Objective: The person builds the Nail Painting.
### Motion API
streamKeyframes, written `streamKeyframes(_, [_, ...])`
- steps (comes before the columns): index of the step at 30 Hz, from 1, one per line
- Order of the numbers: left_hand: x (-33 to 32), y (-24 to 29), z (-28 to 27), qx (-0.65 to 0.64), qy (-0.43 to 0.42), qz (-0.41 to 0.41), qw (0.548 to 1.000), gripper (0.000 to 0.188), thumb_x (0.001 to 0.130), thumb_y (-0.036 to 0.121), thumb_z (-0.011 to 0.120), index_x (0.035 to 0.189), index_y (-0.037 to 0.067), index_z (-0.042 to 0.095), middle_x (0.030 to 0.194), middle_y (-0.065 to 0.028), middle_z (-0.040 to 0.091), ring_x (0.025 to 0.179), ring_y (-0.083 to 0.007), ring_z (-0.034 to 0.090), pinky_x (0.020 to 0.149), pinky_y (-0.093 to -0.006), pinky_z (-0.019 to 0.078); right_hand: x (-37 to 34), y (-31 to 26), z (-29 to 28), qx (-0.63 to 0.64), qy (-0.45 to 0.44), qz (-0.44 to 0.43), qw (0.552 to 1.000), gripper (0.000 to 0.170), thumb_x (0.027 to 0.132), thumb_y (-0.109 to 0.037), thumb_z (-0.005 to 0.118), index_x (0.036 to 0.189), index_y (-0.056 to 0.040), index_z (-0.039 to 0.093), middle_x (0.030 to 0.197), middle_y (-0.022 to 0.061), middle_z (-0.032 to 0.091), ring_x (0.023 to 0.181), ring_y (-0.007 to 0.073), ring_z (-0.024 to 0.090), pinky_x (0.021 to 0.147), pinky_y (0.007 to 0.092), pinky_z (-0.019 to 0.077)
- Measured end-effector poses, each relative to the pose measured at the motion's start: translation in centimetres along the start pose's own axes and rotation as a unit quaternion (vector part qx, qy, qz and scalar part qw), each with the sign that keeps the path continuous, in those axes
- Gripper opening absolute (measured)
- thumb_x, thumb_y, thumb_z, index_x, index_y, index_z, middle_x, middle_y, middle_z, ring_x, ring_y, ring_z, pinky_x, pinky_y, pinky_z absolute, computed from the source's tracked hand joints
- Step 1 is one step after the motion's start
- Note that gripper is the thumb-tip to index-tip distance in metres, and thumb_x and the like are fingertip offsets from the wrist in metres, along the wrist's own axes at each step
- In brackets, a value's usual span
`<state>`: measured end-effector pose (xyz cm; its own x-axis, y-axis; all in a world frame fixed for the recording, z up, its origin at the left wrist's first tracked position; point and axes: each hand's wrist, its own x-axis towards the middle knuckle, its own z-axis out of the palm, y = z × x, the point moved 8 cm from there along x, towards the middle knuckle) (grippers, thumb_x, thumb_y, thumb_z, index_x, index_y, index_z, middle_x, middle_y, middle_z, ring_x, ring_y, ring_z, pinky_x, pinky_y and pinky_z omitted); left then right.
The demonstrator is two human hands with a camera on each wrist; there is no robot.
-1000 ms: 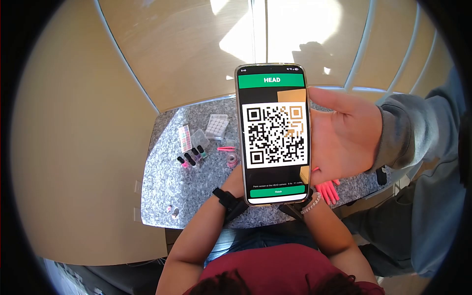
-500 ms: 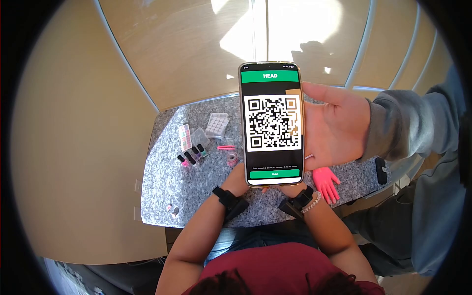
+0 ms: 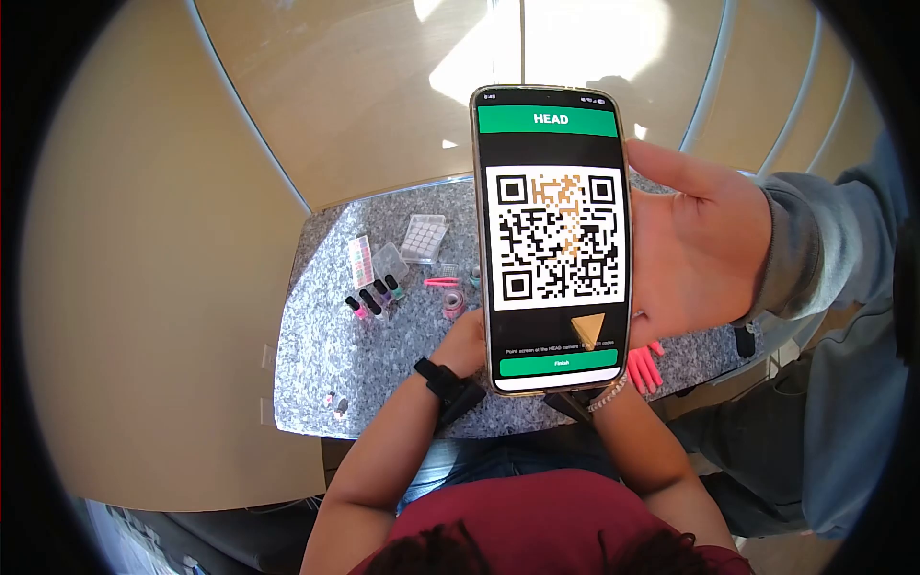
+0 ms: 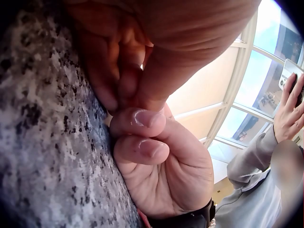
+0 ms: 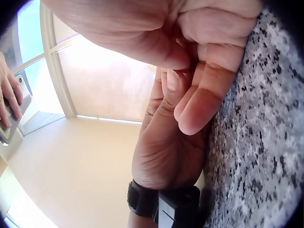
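Observation:
In the head view my left hand [image 3: 467,343] rests low on the speckled table [image 3: 316,374], partly behind a phone [image 3: 556,331] that also covers my right hand. Seen from the left wrist, my left hand [image 4: 166,31] comes down from the top, its fingertips touching the curled fingers of my right hand [image 4: 178,173]. From the right wrist, my right hand [image 5: 204,33] has loosely bent fingers against my left hand [image 5: 166,147]. Between the hands no object shows, though the contact spot is partly hidden. The phone displays a code under the word HEAD.
Another person's hand [image 3: 704,244] supports the phone from the right. Left of it lie nail polish bottles [image 3: 373,305], a sticker sheet [image 3: 360,261], a clear case [image 3: 424,239], pink tweezers [image 3: 442,282] and a pink roll [image 3: 452,305]. Pink fingers [image 3: 644,369] and a black object [image 3: 745,340] are at right.
Over the last half second the phone has come nearer and shifted right, with its code changed. It now covers my right hand and part of the pink fingers. My forearms have barely moved.

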<state>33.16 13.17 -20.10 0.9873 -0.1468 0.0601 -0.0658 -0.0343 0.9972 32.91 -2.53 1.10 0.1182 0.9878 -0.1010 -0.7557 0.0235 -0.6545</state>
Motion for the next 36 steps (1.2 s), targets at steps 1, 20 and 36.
streamKeyframes(1, [-0.2, 1.1, 0.2, 0.004, 0.003, 0.017, 1.000, 0.038, 0.099, 0.001, 0.076, 0.137, -0.001, 0.071, 0.132, -0.0116, 0.078, 0.121, -0.0185, 0.072, 0.106, -0.0360, 0.0561, -0.8, -1.2, 2.0, 0.017, -0.014, 0.031, 0.999, 0.056, 0.116, -0.047, 0.045, 0.154, -0.0068, 0.057, 0.155, 0.0145, 0.062, 0.140, 0.0314, 0.060, 0.114, 0.0552, 0.0483])
streamKeyframes(20, [1.8, -1.9, -0.4, 0.109, -0.006, 0.068, 0.992, 0.038, 0.102, 0.010, 0.075, 0.137, -0.003, 0.069, 0.127, -0.0148, 0.079, 0.118, -0.0217, 0.073, 0.103, -0.0361, 0.0569, -0.8, -2.8, 7.6, 0.109, -0.127, 0.093, 0.982, 0.071, 0.115, -0.059, 0.031, 0.164, -0.0090, 0.046, 0.168, 0.0144, 0.052, 0.149, 0.0382, 0.052, 0.124, 0.0606, 0.0333])
streamKeyframes(36, [1.3, -2.4, -0.4, 0.054, -0.034, 0.016, 0.998, 0.038, 0.102, 0.012, 0.075, 0.137, -0.003, 0.069, 0.127, -0.0162, 0.079, 0.118, -0.0233, 0.074, 0.104, -0.0366, 0.0567, 1.9, -1.9, 7.9, 0.045, -0.108, 0.092, 0.989, 0.073, 0.113, -0.059, 0.038, 0.169, -0.0124, 0.039, 0.171, 0.0137, 0.047, 0.154, 0.0380, 0.047, 0.126, 0.0606, 0.0307])
